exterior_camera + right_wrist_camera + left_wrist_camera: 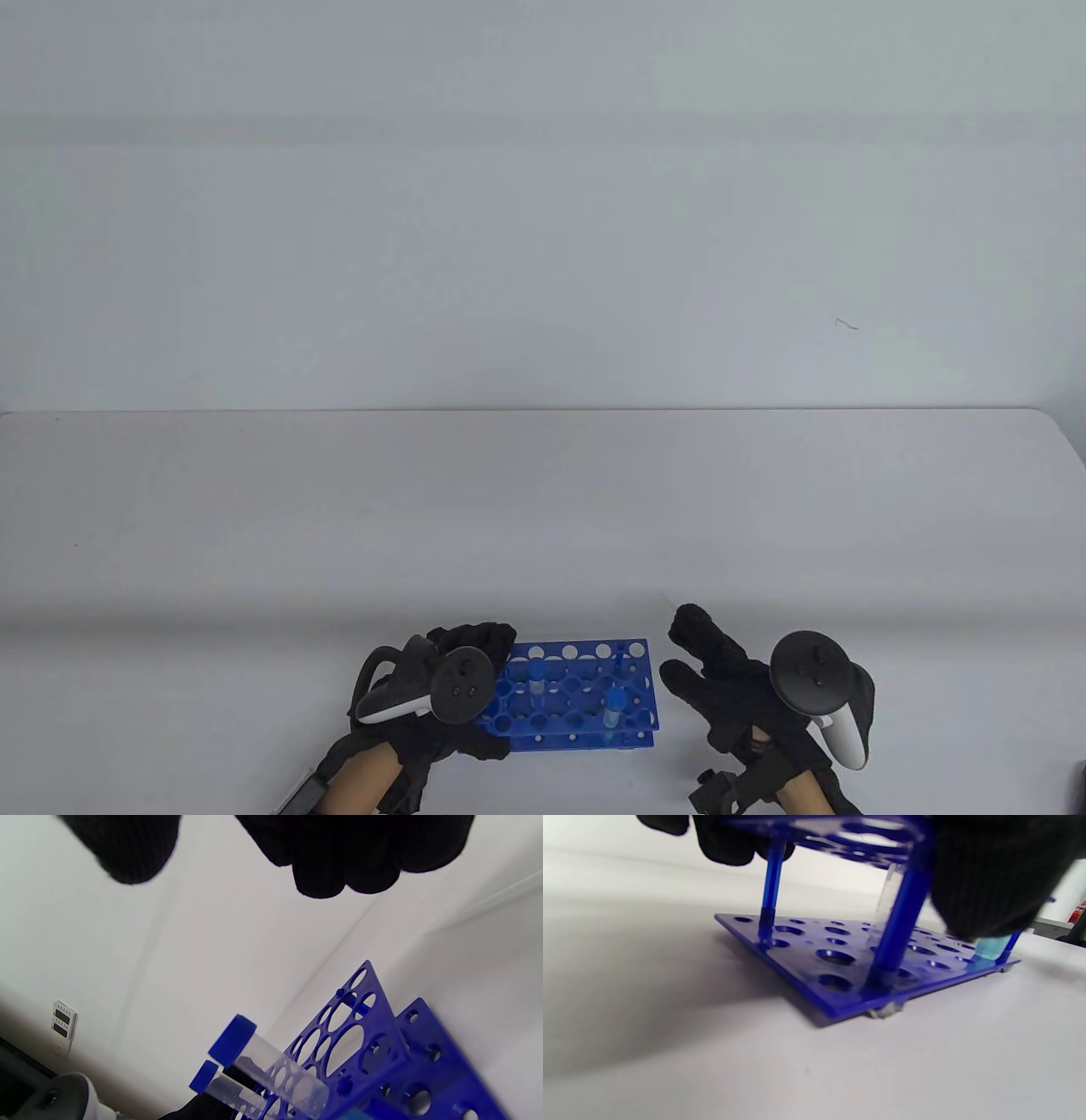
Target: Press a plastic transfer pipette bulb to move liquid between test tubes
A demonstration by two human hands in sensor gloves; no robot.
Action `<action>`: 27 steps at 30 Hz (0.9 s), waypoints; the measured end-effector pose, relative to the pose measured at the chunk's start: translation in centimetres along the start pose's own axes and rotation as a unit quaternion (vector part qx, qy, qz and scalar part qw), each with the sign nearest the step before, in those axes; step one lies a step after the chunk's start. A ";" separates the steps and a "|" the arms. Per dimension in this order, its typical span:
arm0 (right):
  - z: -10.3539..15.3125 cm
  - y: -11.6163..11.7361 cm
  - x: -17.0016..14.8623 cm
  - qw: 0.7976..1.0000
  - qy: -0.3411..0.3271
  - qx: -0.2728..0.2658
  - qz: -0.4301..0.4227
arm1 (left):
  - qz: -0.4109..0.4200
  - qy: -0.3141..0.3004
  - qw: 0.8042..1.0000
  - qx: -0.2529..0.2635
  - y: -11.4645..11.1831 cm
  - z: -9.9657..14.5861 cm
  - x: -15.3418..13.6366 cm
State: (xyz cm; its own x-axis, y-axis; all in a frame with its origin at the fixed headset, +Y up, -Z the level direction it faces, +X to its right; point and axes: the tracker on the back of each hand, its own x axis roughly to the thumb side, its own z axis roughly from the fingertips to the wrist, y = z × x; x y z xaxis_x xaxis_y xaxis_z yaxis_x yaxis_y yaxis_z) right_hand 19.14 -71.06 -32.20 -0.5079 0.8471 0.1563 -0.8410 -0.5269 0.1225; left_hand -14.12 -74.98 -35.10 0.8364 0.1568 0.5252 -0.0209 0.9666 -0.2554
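While the left hand (441,688) grips the blue tube rack (585,692) by its left end | right hand (747,688) hangs just beside it, fingers spread, holding nothing | two capped test tubes (263,1060) stand in the rack | no pipette visible; judged: transfer not begun, caps, pipette and pressing all remain.

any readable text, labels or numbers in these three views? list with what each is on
None can be read.
Small white plate at the left of the right wrist view: dark marks in rows, too small to read.
Red and white object at the right edge of the left wrist view: print blurred and cut off.
Blue tube rack and capped test tubes: no markings visible.
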 end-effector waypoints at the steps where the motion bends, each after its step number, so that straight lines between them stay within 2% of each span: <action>1: 0.0 0.0 0.0 1.000 0.000 0.001 0.000 | 0.000 0.000 1.000 0.000 0.0 0.0 0.0; 4: 0.0 0.1 0.0 1.000 0.000 0.002 0.000 | 0.000 -0.002 1.000 -0.012 0.1 0.2 -0.1; 7: 0.0 0.1 0.1 1.000 -0.001 0.001 0.000 | 0.011 0.007 1.000 -0.022 1.1 0.7 -0.3; 11: 0.0 0.2 0.1 1.000 -0.003 0.001 0.000 | 0.055 0.019 0.998 0.026 3.8 2.1 -0.8; 14: 0.0 0.3 0.2 1.000 -0.006 0.005 0.004 | 0.119 0.017 0.989 0.091 5.6 3.7 -1.2; 16: 0.0 0.4 0.2 1.000 -0.007 0.006 0.006 | 0.175 0.016 0.976 0.132 6.4 4.8 -1.4; 20: 0.0 0.5 0.2 1.000 -0.010 0.006 0.004 | 0.305 0.003 0.931 0.199 6.5 6.7 -1.7; 24: 0.0 0.5 0.2 1.000 -0.013 0.006 0.006 | 0.373 0.007 0.898 0.231 5.2 7.6 -2.1; 27: 0.1 0.7 0.2 1.000 -0.016 0.009 0.007 | 0.397 0.014 0.886 0.241 4.4 7.6 -2.2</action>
State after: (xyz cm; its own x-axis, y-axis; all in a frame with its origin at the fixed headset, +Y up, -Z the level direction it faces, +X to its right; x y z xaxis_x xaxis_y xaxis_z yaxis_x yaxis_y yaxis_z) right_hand 18.50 -71.25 -32.03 -0.5125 0.8377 0.1888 -0.8309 -0.5393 0.1374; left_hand -20.23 -69.56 -31.20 0.4670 0.8268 0.3135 -0.8338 0.5298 -0.1551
